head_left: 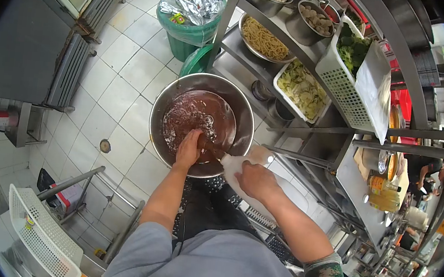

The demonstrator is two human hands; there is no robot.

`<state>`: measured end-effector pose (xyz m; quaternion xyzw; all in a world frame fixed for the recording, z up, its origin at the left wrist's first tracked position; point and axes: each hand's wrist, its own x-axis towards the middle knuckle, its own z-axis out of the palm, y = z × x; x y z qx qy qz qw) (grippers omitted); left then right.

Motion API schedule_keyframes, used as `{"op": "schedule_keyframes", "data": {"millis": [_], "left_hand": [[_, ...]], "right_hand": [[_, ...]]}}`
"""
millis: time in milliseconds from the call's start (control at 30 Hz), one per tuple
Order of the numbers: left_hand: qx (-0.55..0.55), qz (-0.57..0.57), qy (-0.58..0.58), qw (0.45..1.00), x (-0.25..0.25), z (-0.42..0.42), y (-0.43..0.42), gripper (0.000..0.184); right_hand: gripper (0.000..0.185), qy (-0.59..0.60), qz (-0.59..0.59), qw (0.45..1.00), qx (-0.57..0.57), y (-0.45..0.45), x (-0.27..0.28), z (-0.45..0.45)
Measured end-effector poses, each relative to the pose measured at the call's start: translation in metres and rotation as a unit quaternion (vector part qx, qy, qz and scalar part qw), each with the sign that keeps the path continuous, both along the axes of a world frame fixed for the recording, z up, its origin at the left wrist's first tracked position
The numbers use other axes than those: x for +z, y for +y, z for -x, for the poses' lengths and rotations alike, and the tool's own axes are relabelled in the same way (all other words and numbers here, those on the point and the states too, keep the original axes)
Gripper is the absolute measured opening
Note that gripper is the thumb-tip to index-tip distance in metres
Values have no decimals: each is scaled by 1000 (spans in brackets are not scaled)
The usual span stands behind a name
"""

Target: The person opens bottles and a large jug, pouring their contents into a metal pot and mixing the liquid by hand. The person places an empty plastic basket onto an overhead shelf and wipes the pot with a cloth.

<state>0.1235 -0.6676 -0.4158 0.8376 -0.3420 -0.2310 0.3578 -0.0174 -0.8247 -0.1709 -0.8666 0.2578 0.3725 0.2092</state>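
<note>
- Reddish-brown mixture [226, 120] is lying inside the steel pot [245, 116]; white patches are showing, so blending seems partway, unfinished.
- Right hand [257, 181] is clamping its fingers around a white jug [231, 167] at the pot's rim, apparently pouring.
- Left hand [188, 148] is reaching into the pot; mixture is hiding its fingertips, their spread untellable.

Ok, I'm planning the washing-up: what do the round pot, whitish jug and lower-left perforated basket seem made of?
The pot looks like polished stainless steel: silvery, reflective rim. The jug seems smooth plastic, going by its cloudy white body. The basket is probably moulded plastic, fairly matte, with even rows of holes.
</note>
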Motion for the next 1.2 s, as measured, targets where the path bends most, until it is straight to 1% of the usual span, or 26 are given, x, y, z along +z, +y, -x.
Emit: {"op": "schedule_keyframes", "data": {"millis": [167, 267, 367, 467, 567, 667, 767, 867, 933, 967, 1033, 1133, 1167, 1200], "left_hand": [[-8, 6, 1, 1000, -5, -1, -1, 65], [-15, -4, 14, 1000, 6, -3, -4, 64], [-12, -6, -4, 1000, 6, 0, -5, 63], [-13, 19, -29, 999, -5, 2, -6, 67], [-24, 10, -35, 999, -6, 3, -8, 68], [-17, 5, -4, 1000, 6, 3, -11, 59], [-23, 2, -15, 1000, 1, 3, -11, 69], [-16, 8, -13, 1000, -5, 2, -9, 69], [-14, 20, -7, 1000, -1, 1, -10, 68], [-12, 26, -5, 1000, 2, 0, -10, 68], [2, 32, 15, 999, 15, -2, -11, 66], [40, 36, 62, 997, 17, -17, -17, 64], [53, 30, 85, 995, 16, -19, -13, 64], [76, -2, 149, 986, 17, -20, -8, 65]], "right_hand": [[44, -16, 2, 1000, -4, -4, 0, 2], [43, -18, 6, 1000, -6, -6, 5, -1], [43, -8, 8, 1000, -9, -8, 8, -3], [44, 4, 11, 1000, -5, -8, 3, -2], [44, 10, 9, 1000, -8, -8, 6, -5], [44, 4, 3, 1000, -14, -6, 9, -9], [43, 3, 4, 1000, -14, -5, 13, -14], [40, 17, 6, 1000, -15, -5, 22, -22], [40, 22, 4, 1000, -21, -6, 24, -23], [41, 0, 5, 1000, -20, -6, 18, -20], [44, -42, 7, 999, -19, -9, 1, -8], [43, -47, 20, 997, -57, -11, 5, 1], [43, -58, 17, 995, -73, -9, 4, 8], [43, -69, 14, 994, -85, -7, 3, 16]]}}
